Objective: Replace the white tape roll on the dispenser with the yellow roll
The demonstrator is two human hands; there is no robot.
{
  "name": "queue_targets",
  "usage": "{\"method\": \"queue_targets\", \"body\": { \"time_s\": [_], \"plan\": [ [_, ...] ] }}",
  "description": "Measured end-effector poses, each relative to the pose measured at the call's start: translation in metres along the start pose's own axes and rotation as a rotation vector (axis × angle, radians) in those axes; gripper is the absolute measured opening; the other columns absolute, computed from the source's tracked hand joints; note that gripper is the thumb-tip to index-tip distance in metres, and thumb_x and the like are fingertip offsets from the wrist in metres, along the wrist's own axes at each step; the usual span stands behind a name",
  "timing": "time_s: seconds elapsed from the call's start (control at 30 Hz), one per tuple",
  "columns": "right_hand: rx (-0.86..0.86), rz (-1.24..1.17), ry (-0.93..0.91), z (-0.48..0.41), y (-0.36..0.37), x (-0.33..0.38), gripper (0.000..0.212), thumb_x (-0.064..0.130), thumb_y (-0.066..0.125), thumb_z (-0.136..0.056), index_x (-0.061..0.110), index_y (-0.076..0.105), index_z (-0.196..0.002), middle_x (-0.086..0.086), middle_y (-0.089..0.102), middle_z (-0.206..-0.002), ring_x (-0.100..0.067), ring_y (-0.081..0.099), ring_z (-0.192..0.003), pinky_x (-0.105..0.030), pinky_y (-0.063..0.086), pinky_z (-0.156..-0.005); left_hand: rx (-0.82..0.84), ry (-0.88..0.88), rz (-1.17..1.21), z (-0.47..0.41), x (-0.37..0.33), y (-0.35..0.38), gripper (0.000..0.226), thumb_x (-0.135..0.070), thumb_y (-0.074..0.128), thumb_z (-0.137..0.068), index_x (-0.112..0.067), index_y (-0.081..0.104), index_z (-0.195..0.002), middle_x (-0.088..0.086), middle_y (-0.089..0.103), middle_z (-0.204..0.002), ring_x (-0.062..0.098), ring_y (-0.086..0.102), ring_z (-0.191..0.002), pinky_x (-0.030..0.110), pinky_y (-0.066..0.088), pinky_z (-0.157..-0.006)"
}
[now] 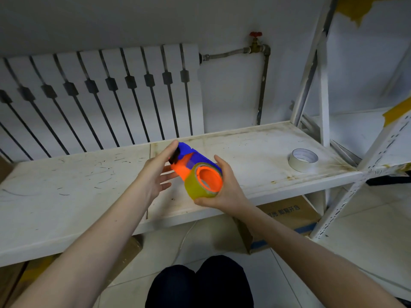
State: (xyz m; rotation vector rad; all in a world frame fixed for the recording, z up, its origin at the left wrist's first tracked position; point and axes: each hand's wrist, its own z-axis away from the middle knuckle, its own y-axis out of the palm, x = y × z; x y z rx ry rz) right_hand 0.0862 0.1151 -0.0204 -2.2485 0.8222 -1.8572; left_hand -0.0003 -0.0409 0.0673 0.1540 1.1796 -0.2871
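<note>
The blue and orange tape dispenser (191, 160) is held above the white shelf (66, 196), tilted away from me. The yellow tape roll (196, 187) sits around the dispenser's orange hub. My right hand (224, 187) wraps the yellow roll from the right and below. My left hand (158, 172) touches the dispenser's far end with the thumb near its black part, the other fingers spread beneath it. The white tape roll (303, 159) lies flat on the shelf to the right, apart from both hands.
A white radiator (100, 96) stands behind the shelf, with a pipe and red valve (255, 42) on the wall. A white rack upright (322, 85) rises at the right. Cardboard boxes (287, 216) sit on the floor under the shelf. My knees (198, 283) are below.
</note>
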Motion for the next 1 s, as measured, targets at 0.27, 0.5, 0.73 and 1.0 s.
{"method": "queue_targets", "body": {
  "time_s": [0.27,0.5,0.73,1.0],
  "plan": [
    [-0.372,0.096,0.25,-0.031,-0.057,-0.038,0.117,0.036,0.09,-0.05,0.024,0.019,-0.144,-0.001,0.035,-0.141,-0.019,0.042,-0.125,-0.04,0.047,-0.098,0.038,0.033,-0.265,-0.01,0.005,0.025,0.036,-0.031,0.065,-0.082,-0.014,0.06,-0.114,0.006,0.061,-0.118,0.02,0.061,-0.099,0.039,0.04,-0.092],
    [-0.514,0.423,0.357,-0.057,-0.11,-0.076,0.116,0.043,0.087,-0.047,0.021,0.023,-0.141,-0.006,0.038,-0.137,-0.03,0.043,-0.124,-0.044,0.048,-0.089,0.063,0.097,-0.308,-0.021,-0.009,0.053,0.031,-0.021,0.061,-0.084,-0.011,0.062,-0.114,0.001,0.06,-0.101,0.017,0.059,-0.088,0.036,0.039,-0.087],
    [-0.475,0.463,0.438,-0.061,-0.111,-0.097,0.114,0.043,0.087,-0.048,0.021,0.022,-0.14,-0.006,0.037,-0.138,-0.029,0.041,-0.124,-0.042,0.046,-0.09,0.082,0.103,-0.317,-0.027,-0.014,0.068,0.028,-0.017,0.058,-0.085,-0.011,0.063,-0.112,-0.002,0.061,-0.101,0.018,0.06,-0.09,0.035,0.04,-0.085],
    [-0.389,0.607,0.412,-0.052,-0.105,-0.091,0.124,0.053,0.085,-0.051,0.018,0.012,-0.145,-0.007,0.024,-0.152,-0.03,0.027,-0.139,-0.049,0.033,-0.109,0.023,0.133,-0.277,-0.025,-0.02,0.052,0.025,-0.016,0.058,-0.085,-0.013,0.063,-0.109,-0.002,0.061,-0.1,0.018,0.06,-0.091,0.037,0.04,-0.091]
  ]
}}
